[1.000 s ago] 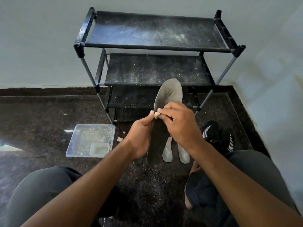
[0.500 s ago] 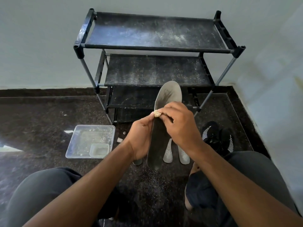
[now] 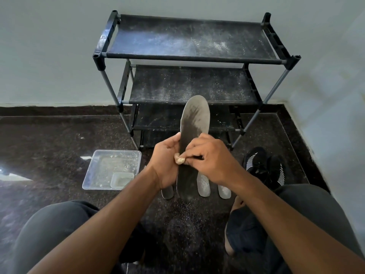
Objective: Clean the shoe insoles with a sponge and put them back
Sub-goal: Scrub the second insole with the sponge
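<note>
Centre frame: left hand point(image 3: 166, 165) grips the upright dark insole point(image 3: 194, 135) by its edge; right hand point(image 3: 212, 158) pinches a small sponge point(image 3: 179, 159) against it. Best to work upward toward the dusty grey toe, firm support behind.

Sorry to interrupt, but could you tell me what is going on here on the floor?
A seated person is cleaning a shoe insole. The left hand holds it upright while the right hand pinches a small sponge against it. Other insoles lie on the floor beneath, a clear tray to the left and black shoes to the right.
</note>
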